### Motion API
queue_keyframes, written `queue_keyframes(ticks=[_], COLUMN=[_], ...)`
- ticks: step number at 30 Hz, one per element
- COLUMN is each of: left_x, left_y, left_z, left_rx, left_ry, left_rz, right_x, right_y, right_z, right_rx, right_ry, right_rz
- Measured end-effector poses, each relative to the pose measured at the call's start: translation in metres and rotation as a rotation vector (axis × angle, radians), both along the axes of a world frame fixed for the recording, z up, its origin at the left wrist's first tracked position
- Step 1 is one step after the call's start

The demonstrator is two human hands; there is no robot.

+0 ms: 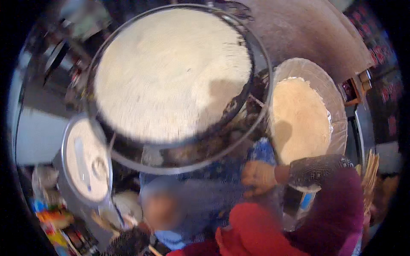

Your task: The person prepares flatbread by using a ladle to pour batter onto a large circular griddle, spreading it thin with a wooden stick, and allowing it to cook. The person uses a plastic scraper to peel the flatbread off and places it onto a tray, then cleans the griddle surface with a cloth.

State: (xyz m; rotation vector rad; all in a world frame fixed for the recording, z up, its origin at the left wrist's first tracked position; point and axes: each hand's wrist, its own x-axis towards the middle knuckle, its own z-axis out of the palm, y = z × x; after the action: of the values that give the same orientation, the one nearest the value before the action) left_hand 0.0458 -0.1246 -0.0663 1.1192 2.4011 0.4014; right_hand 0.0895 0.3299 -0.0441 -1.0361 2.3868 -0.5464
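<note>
A large round griddle (173,73) lies before me, covered by a broad pale sheet of batter or flatbread. Its near right edge is dark and uneven. My right hand (258,177) is below the griddle's rim, in front of my dark blue patterned clothing, with its fingers partly curled. Bright blue patterned cloth (263,149) shows just beyond it; whether the hand grips it is unclear. At the lower left, my left hand (107,224) is blurred and partly hidden near a pale bowl (126,206). What it holds cannot be made out.
A metal basin (65,150) of pale batter stands on the left, with a utensil in it. On the right, a plastic-lined round container (336,112) holds round flatbreads (301,118). A metal ring (192,169) surrounds the griddle. Thin sticks (371,179) stand at the far right.
</note>
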Motion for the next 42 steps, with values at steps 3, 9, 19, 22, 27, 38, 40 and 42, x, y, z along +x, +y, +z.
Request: queue_keyframes(ticks=[3, 9, 19, 22, 27, 38, 40, 42], left_x=[-0.051, -0.169, -0.208, -0.197, -0.180, -0.101, -0.064, -0.043], left_y=[0.021, 0.129, 0.210, 0.197, 0.171, 0.095, 0.065, 0.043], left_z=[0.030, 0.010, -0.032, -0.028, -0.026, -0.017, -0.011, -0.001], left_rx=[-0.310, -0.300, -0.356, -0.374, -0.399, -0.381, -0.362, -0.336], left_ry=[0.032, -0.036, -0.118, -0.140, -0.171, -0.145, -0.136, -0.099], left_rz=[-0.303, -0.309, -0.248, -0.224, -0.205, -0.213, -0.179, -0.210], right_x=[0.006, -0.032, -0.026, -0.018, -0.010, 0.039, 0.041, 0.051], right_y=[0.028, 0.093, 0.145, 0.141, 0.131, 0.073, 0.059, 0.042], right_z=[-0.015, 0.003, -0.015, -0.013, -0.020, -0.025, -0.032, -0.028], right_rx=[-0.378, -0.640, -0.355, -0.345, -0.344, -0.396, -0.437, -0.479], right_ry=[-0.160, -0.091, -0.010, 0.002, 0.024, 0.164, 0.208, 0.295], right_rz=[-0.197, -0.722, -1.369, -1.401, -1.399, -1.242, -1.121, -1.020])
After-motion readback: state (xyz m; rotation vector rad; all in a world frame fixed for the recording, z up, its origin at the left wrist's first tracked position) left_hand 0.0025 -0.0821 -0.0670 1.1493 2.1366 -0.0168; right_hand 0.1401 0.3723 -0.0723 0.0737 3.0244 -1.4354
